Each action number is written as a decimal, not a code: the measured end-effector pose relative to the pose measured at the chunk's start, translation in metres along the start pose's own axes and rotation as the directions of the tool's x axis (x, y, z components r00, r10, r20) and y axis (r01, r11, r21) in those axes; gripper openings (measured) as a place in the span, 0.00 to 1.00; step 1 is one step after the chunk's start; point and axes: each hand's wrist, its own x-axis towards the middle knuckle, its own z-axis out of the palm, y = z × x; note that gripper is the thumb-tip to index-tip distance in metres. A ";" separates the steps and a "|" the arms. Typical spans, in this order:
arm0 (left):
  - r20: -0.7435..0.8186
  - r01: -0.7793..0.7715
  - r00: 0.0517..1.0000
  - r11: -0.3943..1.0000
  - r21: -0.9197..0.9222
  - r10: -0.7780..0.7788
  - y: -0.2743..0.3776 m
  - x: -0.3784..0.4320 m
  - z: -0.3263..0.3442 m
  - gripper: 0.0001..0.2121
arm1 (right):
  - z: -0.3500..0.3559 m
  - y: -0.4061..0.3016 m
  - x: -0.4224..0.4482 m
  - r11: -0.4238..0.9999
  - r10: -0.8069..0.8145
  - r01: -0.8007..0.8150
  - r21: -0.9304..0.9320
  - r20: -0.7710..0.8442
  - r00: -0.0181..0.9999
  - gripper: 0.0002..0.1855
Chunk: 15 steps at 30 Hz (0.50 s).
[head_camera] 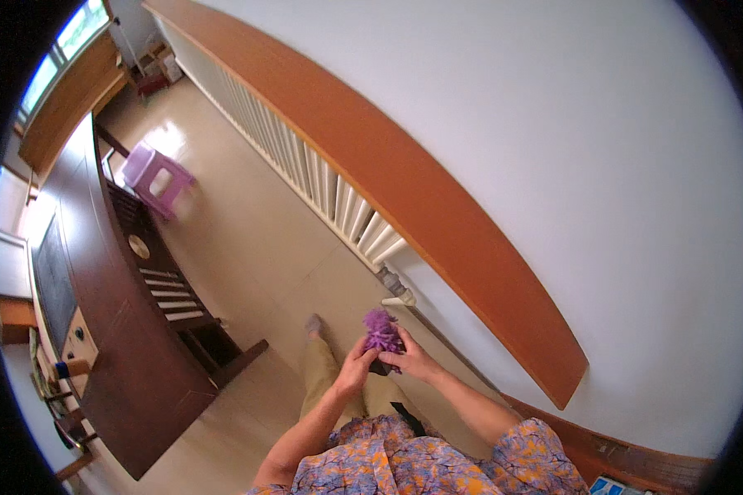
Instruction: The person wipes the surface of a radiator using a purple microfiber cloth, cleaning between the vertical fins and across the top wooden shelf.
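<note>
Both my hands hold a fluffy purple bunch (381, 327) in front of my thighs. Whether it is artificial flowers or yarn I cannot tell. My left hand (354, 371) grips its lower left side, and my right hand (416, 359) closes on it from the right. Both thumbs lie near its bottom. A small dark part (381, 367), perhaps a pot or base, shows beneath the thumbs, mostly hidden by the fingers.
A white radiator (322, 179) stands along the wall under a brown wooden ledge (408, 204), with a valve (395, 283) at its near end. On my left is a dark wooden table (142, 371) bearing a wooden box (82, 339). A pink plastic stool (155, 173) stands beyond.
</note>
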 end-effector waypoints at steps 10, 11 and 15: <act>-0.242 -0.164 0.807 0.597 0.785 0.539 0.106 -0.079 -0.088 0.23 | -0.028 0.136 0.084 0.831 0.428 -0.172 0.529 -0.411 0.805 0.18; -0.258 -0.101 0.743 0.486 0.868 0.617 0.128 -0.091 -0.102 0.22 | -0.031 0.141 0.100 0.838 0.428 -0.143 0.527 -0.472 0.771 0.18; -0.341 0.197 0.523 0.279 0.940 0.781 0.176 -0.125 -0.173 0.20 | -0.034 0.151 0.173 0.902 0.368 -0.083 0.424 -0.654 0.661 0.21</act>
